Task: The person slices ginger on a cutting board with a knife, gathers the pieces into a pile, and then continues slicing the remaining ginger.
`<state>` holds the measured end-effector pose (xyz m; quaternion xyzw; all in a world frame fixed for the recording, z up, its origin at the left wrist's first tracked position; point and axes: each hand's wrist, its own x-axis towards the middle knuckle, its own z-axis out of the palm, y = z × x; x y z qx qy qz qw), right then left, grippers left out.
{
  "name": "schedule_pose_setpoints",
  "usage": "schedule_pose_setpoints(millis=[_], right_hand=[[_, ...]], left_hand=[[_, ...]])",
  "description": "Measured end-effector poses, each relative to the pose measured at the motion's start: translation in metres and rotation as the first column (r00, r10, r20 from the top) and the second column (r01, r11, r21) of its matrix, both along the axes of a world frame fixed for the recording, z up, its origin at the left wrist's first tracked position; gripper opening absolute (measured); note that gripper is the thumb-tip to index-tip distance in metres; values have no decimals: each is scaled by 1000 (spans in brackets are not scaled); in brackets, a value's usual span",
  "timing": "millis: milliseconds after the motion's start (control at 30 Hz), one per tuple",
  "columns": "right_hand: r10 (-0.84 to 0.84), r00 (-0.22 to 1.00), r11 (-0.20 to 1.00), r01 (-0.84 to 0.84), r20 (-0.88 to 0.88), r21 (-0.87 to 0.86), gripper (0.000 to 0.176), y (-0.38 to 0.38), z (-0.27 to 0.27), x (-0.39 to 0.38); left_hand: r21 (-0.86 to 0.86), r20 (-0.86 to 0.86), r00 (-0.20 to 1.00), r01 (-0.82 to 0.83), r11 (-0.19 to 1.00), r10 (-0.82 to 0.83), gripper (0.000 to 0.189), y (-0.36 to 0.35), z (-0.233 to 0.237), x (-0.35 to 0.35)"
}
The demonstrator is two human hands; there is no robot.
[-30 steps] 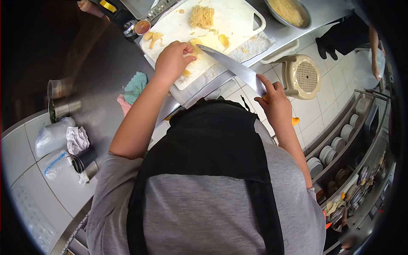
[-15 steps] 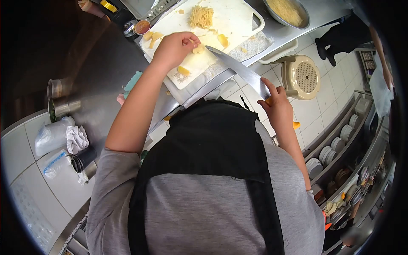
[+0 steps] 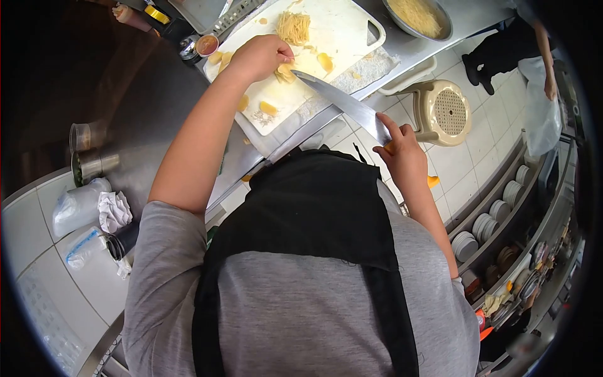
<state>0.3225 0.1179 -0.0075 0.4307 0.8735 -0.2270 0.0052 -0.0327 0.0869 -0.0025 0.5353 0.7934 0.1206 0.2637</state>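
My right hand [image 3: 404, 151] is wrapped round the handle of a large kitchen knife [image 3: 352, 105]. Its tip points left over the white cutting board [image 3: 339, 25]. My left hand [image 3: 267, 56] is closed, fingers pinched together at some pale yellow vegetable slices [image 3: 285, 73], right by the knife tip; the exact grip is partly hidden. A heap of thin pale yellow shreds [image 3: 293, 27] lies farther up the board. Loose yellow end pieces [image 3: 268, 108] lie near the board's close edge, and another yellow piece [image 3: 325, 62] lies to the right.
A metal bowl [image 3: 445, 30] of similar shreds stands at the back right. A small cup of red sauce [image 3: 206, 44] sits left of the board. On the floor to the right is a beige stool [image 3: 449, 113]. Another person's hand [image 3: 550, 88] is beside a plastic bag [image 3: 541, 119].
My left hand has shifted slightly up and left, its fingers now over the slices. The knife has moved slightly left with my right hand. The other person's arm and bag have moved left.
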Motion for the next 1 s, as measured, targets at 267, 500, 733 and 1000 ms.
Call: schedule_pose_setpoints(millis=[267,500,733,1000], right_hand=[[16,1000,999,-15,25,-31,70,1,-5,-7],[17,1000,999,-16,13,-37,70,1,-4,-6],[8,1000,999,-8,12,-34,69,3,0,-2],[-18,1000,999,17,-18,-38,68,2,4,5]], left_hand=[[115,19,1000,0,993,-3,17,-6,-7,-1],[214,557,782,-461,861,280,18,-25,-11,1],[258,356,835,-518,815,418,25,-40,-37,35],[444,247,903,-427,788,350,21,-71,-21,26]])
